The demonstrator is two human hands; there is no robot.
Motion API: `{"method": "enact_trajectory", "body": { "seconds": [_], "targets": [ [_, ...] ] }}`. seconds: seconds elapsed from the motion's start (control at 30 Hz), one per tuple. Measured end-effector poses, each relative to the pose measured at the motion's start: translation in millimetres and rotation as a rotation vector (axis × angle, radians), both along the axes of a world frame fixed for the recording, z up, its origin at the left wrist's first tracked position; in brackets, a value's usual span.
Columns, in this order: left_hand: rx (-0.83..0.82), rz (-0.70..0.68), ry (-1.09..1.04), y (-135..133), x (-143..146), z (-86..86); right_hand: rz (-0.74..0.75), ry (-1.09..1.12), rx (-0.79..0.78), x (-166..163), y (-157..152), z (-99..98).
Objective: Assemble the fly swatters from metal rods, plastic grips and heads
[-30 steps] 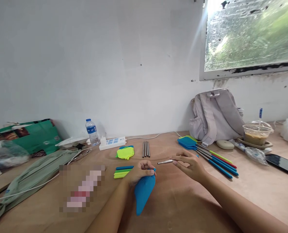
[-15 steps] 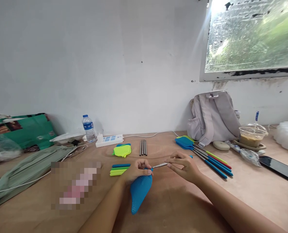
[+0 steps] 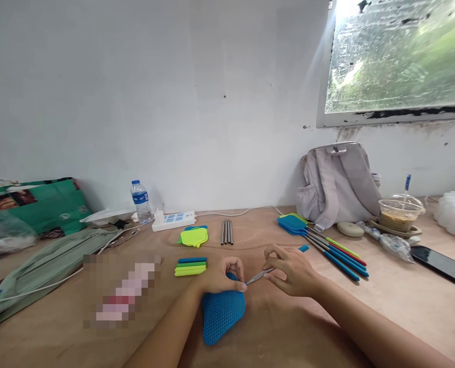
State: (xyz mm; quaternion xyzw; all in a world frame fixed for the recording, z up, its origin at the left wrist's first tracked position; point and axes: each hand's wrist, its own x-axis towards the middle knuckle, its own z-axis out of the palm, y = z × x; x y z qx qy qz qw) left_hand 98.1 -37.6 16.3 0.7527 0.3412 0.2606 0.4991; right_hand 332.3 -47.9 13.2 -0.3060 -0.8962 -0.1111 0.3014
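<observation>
My left hand (image 3: 220, 276) is closed on the top of a blue mesh swatter head (image 3: 222, 313) that lies on the wooden table (image 3: 403, 301). My right hand (image 3: 293, 271) pinches a thin metal rod (image 3: 258, 276) with a blue handle tip (image 3: 304, 248). The rod's free end meets the swatter head at my left fingertips. Both hands are near the table's middle, close together.
Behind lie three metal rods (image 3: 226, 232), coloured handle sleeves (image 3: 191, 266), yellow-green swatter heads (image 3: 194, 237), and several assembled swatters (image 3: 327, 244). A power strip (image 3: 173, 221), bottle (image 3: 139, 201), grey backpack (image 3: 336, 184), drink cup (image 3: 398, 212), phone (image 3: 445, 265), green bags (image 3: 36, 204) surround them.
Both hands dropped lower toward the table. The rod's end went from apart to touching the swatter head at my left fingers, and the head now lies flatter.
</observation>
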Motion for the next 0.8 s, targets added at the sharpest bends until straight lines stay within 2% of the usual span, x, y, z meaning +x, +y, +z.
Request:
{"method": "enact_trajectory", "body": {
  "seconds": [0.33, 0.57, 0.67, 0.8],
  "targets": [
    [0.031, -0.021, 0.044, 1.3, 0.1, -6.4, -0.071, -0.056, -0.128, -7.2, -6.7, -15.2],
    [0.056, -0.013, 0.082, -3.0, 2.1, -8.6, -0.077, 0.027, -0.062, -10.0, -6.5, -29.7],
    [0.073, -0.008, 0.089, -3.5, 2.2, -11.8, -0.068, 0.007, -0.097, -10.8, -6.3, -25.9],
    [0.139, 0.038, 0.115, -5.5, 2.9, -12.0, 0.011, -0.008, -0.155, -7.8, -2.6, -11.3]
  ]
}}
